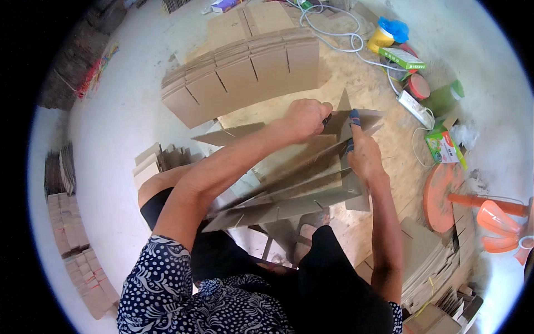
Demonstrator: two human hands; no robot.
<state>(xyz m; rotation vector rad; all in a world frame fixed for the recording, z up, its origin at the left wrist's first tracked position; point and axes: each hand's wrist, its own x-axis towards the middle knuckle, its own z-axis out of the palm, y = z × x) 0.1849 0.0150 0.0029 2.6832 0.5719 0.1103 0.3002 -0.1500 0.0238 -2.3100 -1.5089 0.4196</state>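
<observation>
Several long slotted cardboard strips (289, 202) stand on edge above my lap, spread like a fan, with a shorter cardboard cross strip (356, 186) running across their right ends. My left hand (305, 119) is closed at the far strip (231, 135), a dark cover showing on one fingertip. My right hand (367, 156) grips the cross strip near its far end, with blue wraps on the thumb and a finger. The undersides of both grips are hidden. Beyond my left forearm stands a thick row of slotted cardboard pieces (245, 78).
A white power strip (416, 109) with looping cable, a green box (442, 146) and jars lie at the far right. An orange fan (495, 228) stands at the right edge. Cardboard stacks sit at lower right (425, 256) and along the left wall (67, 222).
</observation>
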